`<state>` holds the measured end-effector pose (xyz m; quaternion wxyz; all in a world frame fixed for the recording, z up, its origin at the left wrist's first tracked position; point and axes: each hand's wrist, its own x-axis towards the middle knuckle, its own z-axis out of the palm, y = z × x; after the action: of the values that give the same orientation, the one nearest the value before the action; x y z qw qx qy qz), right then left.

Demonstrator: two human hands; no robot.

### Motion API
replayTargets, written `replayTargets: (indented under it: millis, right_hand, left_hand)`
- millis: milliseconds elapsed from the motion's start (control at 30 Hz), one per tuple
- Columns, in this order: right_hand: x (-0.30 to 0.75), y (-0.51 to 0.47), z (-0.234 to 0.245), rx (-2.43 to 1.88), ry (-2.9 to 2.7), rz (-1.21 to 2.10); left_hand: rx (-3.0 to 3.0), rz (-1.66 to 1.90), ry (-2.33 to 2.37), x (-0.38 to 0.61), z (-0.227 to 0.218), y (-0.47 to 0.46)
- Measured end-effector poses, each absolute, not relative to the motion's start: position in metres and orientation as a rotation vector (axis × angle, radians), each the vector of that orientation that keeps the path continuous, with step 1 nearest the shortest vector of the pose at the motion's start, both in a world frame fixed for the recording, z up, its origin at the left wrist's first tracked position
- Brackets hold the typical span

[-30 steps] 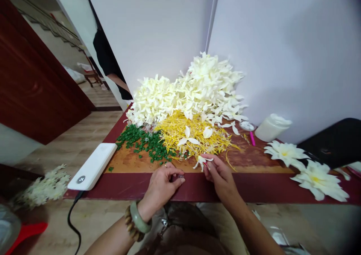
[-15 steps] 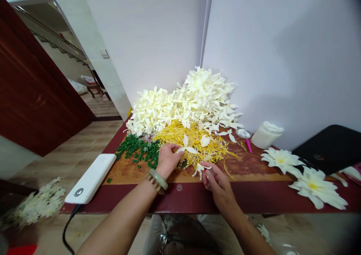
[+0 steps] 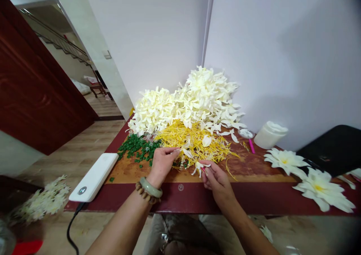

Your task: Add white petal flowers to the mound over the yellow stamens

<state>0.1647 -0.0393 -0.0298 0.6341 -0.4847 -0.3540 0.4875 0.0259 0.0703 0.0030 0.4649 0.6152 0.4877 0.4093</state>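
My left hand (image 3: 163, 164), wearing a jade bangle and a beaded bracelet, is closed in a pinch at the edge of a white petal piece (image 3: 187, 152). The petal piece is slightly blurred over a heap of thin yellow stamens (image 3: 194, 136). Lower and to the right, my right hand (image 3: 217, 178) is closed around a small white artificial flower (image 3: 200, 167). A bit of pink shows between its fingers, partly hidden. Left of the stamens lie many small green pieces (image 3: 138, 147). Behind them rises a big pile of cream-white petals (image 3: 194, 97).
A white power bank (image 3: 94, 176) with a black cable lies at the table's left. To the right are a pink pen-like stick (image 3: 251, 146), a white jar (image 3: 270, 134), finished-looking white flowers (image 3: 324, 189) and a black case (image 3: 332, 149). More flowers (image 3: 42, 198) lie on the floor.
My left hand has drawn back a little to the left and towards me, and the petal piece at its fingertips has tilted. My right hand keeps the small flower almost in place.
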Motion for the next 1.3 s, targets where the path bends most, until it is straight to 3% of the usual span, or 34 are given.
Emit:
replayTargets:
  millis: [367, 700, 1067, 1300]
  right_hand:
    - [0.164, -0.042, -0.011, -0.790, -0.605, 1.453]
    - [0.158, -0.038, -0.015, -0.919, -0.620, 1.375]
    - [0.156, -0.034, -0.016, -1.054, -0.668, 1.268]
    - [0.154, -0.037, -0.010, -0.859, -0.535, 1.433]
  left_hand:
    - [1.313, 1.149, 1.128, 0.029, 0.018, 0.054]
    - [0.878, 1.037, 0.909, 0.034, 0.029, 0.043]
    - [1.272, 1.033, 1.035, 0.033, 0.022, 0.047]
    - [1.308, 0.896, 0.879, 0.036, 0.024, 0.039]
